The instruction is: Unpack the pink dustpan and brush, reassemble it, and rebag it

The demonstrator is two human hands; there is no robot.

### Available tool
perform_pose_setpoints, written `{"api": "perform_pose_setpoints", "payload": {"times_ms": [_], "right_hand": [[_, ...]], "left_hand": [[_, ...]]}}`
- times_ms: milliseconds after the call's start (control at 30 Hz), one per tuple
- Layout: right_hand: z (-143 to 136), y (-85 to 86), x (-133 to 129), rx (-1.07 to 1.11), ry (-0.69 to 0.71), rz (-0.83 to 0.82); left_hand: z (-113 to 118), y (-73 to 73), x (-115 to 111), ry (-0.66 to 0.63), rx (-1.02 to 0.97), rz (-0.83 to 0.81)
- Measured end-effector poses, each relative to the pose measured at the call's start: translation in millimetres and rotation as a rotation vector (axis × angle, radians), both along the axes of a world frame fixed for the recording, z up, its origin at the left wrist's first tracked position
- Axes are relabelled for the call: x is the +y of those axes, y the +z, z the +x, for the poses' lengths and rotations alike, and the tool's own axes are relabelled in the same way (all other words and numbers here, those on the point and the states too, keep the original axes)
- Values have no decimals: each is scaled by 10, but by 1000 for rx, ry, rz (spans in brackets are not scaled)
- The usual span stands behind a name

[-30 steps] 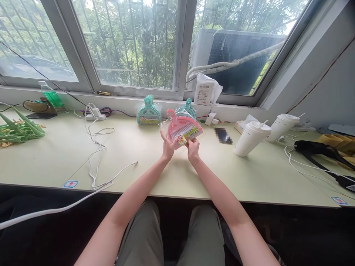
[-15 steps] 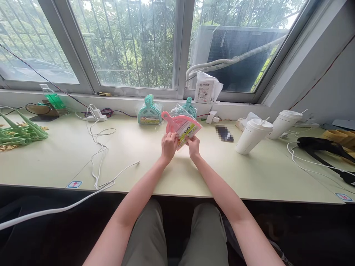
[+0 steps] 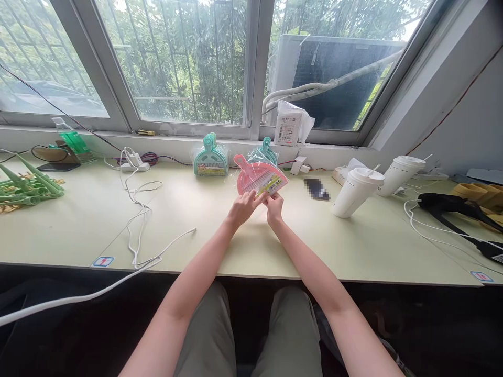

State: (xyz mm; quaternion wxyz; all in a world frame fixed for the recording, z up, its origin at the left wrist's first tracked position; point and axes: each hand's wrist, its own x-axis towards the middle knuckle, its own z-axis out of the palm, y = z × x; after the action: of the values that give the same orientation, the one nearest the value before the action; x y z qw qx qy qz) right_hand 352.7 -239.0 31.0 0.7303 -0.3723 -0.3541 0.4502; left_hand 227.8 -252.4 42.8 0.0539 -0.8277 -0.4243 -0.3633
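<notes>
A pink dustpan and brush set point(image 3: 260, 176) in clear wrapping is held above the table, its handle pointing up and left. My left hand point(image 3: 242, 207) grips its lower edge near the middle, fingers bent over the wrapping. Close beside it, my right hand point(image 3: 274, 206) pinches the lower edge by the yellow label. Behind the pink set, a green wrapped dustpan set point(image 3: 268, 151) is partly hidden. More green sets point(image 3: 211, 157) stand to the left against the wall.
White cables point(image 3: 137, 209) and a power strip point(image 3: 134, 166) lie on the left of the table point(image 3: 176, 251). Green plastic pieces point(image 3: 31, 186) are at far left. On the right are a blurred dark object point(image 3: 316, 189), two white cups point(image 3: 357, 192) point(image 3: 403, 175) and a black strap point(image 3: 451, 209).
The pink set has turned flatter and its label end has swung up to the right. My left hand has shifted right along its lower edge, closer to my right hand.
</notes>
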Motion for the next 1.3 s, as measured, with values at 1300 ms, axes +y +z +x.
{"api": "perform_pose_setpoints", "payload": {"times_ms": [1300], "right_hand": [[101, 34, 64, 122, 246, -71]], "left_hand": [[-51, -61, 143, -451, -1112, -782]]}}
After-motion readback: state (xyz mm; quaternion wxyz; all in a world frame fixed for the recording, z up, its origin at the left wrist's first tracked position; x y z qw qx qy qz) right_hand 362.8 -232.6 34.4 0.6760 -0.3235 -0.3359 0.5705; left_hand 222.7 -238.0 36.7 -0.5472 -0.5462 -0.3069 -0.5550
